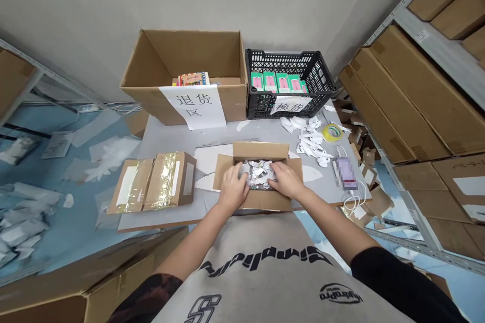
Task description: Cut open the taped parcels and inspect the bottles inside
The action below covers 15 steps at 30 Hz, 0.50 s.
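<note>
An opened small cardboard box [261,204] sits at the table's front edge with its flaps folded out. Inside it lies a shiny clear plastic-wrapped package [259,173], with white paper pieces showing on it. My left hand [233,186] reaches over the box's left side, fingers curled onto the package's left end. From the right, my right hand [287,178] grips the other end, its thumb towards the middle. The fingertips of both hands are partly hidden in the box, and what the plastic wraps is unclear.
Two taped cartons [163,181] stand at left. Behind are a large open box [231,103] holding books and a black crate [261,106] with green-and-pink boxes. Crumpled paper [312,141], yellow tape [332,132] and a blurred device with a cable [346,172] lie at right.
</note>
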Available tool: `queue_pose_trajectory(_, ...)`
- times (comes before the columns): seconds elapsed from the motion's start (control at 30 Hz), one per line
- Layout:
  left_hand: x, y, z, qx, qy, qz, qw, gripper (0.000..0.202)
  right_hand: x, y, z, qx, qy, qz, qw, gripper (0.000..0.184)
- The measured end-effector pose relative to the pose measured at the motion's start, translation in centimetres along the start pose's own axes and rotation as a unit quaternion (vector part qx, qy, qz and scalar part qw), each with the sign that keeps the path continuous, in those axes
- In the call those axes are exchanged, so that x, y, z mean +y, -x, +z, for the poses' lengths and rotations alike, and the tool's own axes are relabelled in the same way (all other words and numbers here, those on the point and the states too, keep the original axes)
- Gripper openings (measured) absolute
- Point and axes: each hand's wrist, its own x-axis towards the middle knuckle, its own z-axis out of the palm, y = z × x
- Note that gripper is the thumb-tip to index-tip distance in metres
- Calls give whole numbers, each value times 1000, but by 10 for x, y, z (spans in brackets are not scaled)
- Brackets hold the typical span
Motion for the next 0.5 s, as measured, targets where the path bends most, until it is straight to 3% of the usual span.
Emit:
queue_pose_trajectory(0.1, -4, -24, -1, -76, 31, 70, 994, 48, -15, -26, 6, -121, 29, 8, 992, 104)
queue_pose_trajectory(0.2, -8, -44, 4, -147, 39, 61, 986, 82, -19, -40, 17, -165, 38, 1, 986, 115)
queue_pose_trajectory(0.33, -4, -57, 11, -231, 19, 43, 972, 93, -15, -43, 25, -146, 46, -17, 988, 92)
queue_pose_trajectory(0.43, 4, -58, 14, -225, 27, 20, 974, 104, -13, -43, 24, -79, -12, 1, 997, 67)
queue_pose_trajectory(0.5, 8, -56, 16, -205, 44, 6, 978, 109, -16, -43, 25, -35, -94, 22, 995, 62)
